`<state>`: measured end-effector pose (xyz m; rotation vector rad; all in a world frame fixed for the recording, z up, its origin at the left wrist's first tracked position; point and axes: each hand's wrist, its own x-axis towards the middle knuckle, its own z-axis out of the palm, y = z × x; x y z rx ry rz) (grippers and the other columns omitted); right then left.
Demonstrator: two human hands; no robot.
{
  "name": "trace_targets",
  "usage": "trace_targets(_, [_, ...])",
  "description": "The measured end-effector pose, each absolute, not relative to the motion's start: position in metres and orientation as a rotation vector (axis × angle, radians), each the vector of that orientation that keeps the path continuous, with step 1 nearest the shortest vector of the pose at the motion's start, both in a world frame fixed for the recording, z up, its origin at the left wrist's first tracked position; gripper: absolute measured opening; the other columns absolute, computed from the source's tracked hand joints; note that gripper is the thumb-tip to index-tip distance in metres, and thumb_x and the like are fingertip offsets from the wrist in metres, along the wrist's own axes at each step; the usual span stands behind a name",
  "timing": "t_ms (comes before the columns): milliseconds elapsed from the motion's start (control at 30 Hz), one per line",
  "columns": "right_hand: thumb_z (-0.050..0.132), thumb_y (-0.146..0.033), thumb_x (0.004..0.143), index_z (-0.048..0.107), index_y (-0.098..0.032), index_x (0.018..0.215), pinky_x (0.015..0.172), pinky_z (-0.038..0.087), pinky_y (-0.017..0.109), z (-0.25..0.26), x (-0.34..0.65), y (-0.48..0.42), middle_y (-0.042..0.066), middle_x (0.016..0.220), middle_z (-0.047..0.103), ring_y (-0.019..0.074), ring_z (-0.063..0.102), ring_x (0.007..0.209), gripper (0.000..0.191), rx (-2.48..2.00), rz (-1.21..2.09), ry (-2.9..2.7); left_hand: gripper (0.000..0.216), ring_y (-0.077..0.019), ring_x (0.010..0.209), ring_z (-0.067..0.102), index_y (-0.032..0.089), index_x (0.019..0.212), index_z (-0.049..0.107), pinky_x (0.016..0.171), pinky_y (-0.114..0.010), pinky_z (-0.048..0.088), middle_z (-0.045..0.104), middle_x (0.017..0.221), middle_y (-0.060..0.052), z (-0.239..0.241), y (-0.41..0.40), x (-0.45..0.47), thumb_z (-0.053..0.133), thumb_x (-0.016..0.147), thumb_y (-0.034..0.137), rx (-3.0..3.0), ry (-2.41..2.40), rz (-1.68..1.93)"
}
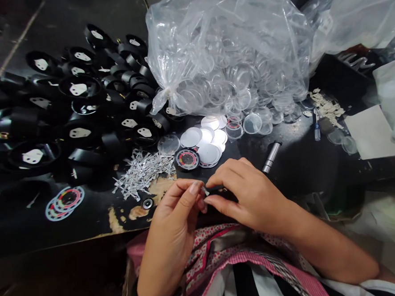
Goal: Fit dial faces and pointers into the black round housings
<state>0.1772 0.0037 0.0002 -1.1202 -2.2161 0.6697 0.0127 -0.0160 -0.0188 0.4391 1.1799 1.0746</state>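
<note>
My left hand [175, 221] and my right hand [243, 194] meet at the near edge of a black table [21, 225]. Both pinch one small silvery metal piece [205, 191] between fingertips. My right hand also seems to cover a dark part beneath it, which I cannot make out. Just beyond the fingers lies a round black dial with coloured rings [187, 159]. A loose heap of small silvery metal pieces [142, 171] lies to the left of the dial.
Several white discs [205, 141] and clear round lenses [252, 123] lie behind the dial. A big clear bag of lenses [228, 52] stands at the back. Black round housings [76, 90] crowd the left. A metal cylinder tool [272, 157], a small screwdriver [317, 129] and printed dial stickers [64, 202] also lie about.
</note>
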Motion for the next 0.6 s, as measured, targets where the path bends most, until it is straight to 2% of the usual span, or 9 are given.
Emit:
trace_targets(133, [0.052, -0.021, 0.098, 0.063, -0.014, 0.088, 0.077, 0.038, 0.032, -0.0032, 0.1739, 0.0024, 0.005, 0.084, 0.066, 0.0169, 0.057, 0.079, 0.017, -1.144, 0.543, -2.243, 0.021, -0.0087, 0.060, 0.051, 0.018, 0.069, 0.066, 0.059, -0.016, 0.046, 0.056, 0.064, 0.002, -0.0168, -0.0176, 0.0148, 0.082, 0.072, 0.033, 0.437, 1.156, 1.070])
trace_targets(333, [0.053, -0.024, 0.099, 0.065, -0.014, 0.098, 0.080, 0.039, 0.033, -0.0046, 0.1759, 0.0018, 0.007, 0.092, 0.068, 0.0189, 0.059, 0.088, 0.016, -1.125, 0.509, -2.251, 0.024, -0.0088, 0.058, 0.048, 0.018, 0.066, 0.061, 0.057, -0.017, 0.045, 0.053, 0.061, 0.003, -0.0143, -0.0184, 0.0148, 0.080, 0.073, 0.030, 0.417, 1.160, 1.050])
trace_targets(467, [0.051, -0.024, 0.100, 0.066, -0.014, 0.093, 0.079, 0.038, 0.033, -0.0052, 0.1769, 0.0015, 0.006, 0.089, 0.067, 0.0182, 0.059, 0.085, 0.019, -1.120, 0.497, -2.272, 0.027, -0.0090, 0.056, 0.046, 0.018, 0.063, 0.057, 0.055, -0.018, 0.044, 0.049, 0.058, 0.004, -0.0160, -0.0184, 0.0147, 0.076, 0.077, 0.030, 0.431, 1.126, 1.022])
trace_targets(600, [0.053, -0.023, 0.099, 0.063, -0.015, 0.088, 0.078, 0.039, 0.031, -0.0037, 0.1763, 0.0019, 0.004, 0.085, 0.066, 0.0154, 0.058, 0.081, 0.016, -1.137, 0.672, -2.142, 0.019, -0.0093, 0.062, 0.051, 0.020, 0.076, 0.067, 0.061, -0.018, 0.047, 0.055, 0.065, 0.003, -0.0191, -0.0207, 0.0153, 0.077, 0.078, 0.035, 0.459, 1.122, 1.031])
